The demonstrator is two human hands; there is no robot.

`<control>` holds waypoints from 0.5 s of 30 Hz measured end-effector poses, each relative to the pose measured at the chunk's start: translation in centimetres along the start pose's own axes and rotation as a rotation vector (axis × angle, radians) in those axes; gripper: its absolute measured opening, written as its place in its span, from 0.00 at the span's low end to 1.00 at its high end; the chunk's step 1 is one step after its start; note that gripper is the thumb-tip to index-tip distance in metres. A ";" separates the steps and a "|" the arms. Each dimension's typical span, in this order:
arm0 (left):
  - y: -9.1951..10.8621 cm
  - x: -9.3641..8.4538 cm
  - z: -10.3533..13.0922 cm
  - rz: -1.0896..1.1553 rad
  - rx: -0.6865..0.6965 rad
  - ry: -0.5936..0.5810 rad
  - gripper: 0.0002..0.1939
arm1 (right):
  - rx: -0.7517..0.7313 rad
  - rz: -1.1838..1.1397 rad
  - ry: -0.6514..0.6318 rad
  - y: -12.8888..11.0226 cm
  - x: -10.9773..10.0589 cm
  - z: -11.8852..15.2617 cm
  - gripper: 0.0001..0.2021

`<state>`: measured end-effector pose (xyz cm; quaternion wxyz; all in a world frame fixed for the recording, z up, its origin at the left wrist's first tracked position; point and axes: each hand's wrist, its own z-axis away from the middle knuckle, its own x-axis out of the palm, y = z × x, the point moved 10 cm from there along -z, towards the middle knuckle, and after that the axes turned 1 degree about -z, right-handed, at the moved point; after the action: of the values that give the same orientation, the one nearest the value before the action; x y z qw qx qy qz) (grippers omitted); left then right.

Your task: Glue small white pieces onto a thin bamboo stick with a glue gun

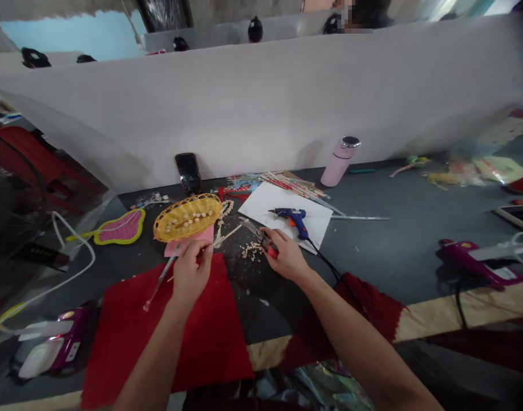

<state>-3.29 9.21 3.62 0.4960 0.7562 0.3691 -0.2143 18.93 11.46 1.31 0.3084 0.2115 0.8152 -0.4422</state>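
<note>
My left hand (191, 268) is closed in a pinch on a thin wooden stick (227, 234), which points up and to the right. My right hand (287, 254) is wrapped round red-handled shears (253, 229); their metal blades lie near the stick's far end, and I cannot tell whether they touch it. Below the blades, small pale cut pieces (251, 251) are scattered on the dark table. A yellow woven basket (167, 214) holds several small pale bits, just beyond my left hand. Right of the shears, a blue glue gun (296, 217) lies on a white sheet (261, 201).
Red cloth (214, 337) covers the table's front left. A phone (188, 173) and a pink bottle (340, 162) stand near the white partition (244, 108). Several thin sticks (295, 185) lie behind the sheet. Purple power strips (75, 337) sit at both sides. The glue gun's cord (329, 262) runs by my right forearm.
</note>
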 end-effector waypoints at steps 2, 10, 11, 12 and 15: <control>1.3 1.8 -0.6 0.053 0.054 -0.029 0.13 | -0.014 -0.006 -0.011 -0.1 0.2 0.0 0.28; 2.7 5.3 -2.4 0.172 -0.014 -0.157 0.13 | -0.032 0.019 -0.084 0.0 1.0 0.0 0.27; 2.9 5.2 -2.6 0.181 -0.004 -0.159 0.12 | -0.027 0.023 -0.081 0.0 0.9 0.0 0.27; 3.0 5.2 -2.6 0.191 0.006 -0.160 0.11 | -0.023 0.027 -0.079 0.0 0.8 0.0 0.27; 2.9 5.1 -2.5 0.214 0.009 -0.156 0.09 | -0.043 0.039 -0.101 -0.1 1.1 0.0 0.29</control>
<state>2.13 12.59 2.85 0.5399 0.7744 0.2458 -0.2200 18.06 11.46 0.61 0.3623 0.1982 0.8035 -0.4287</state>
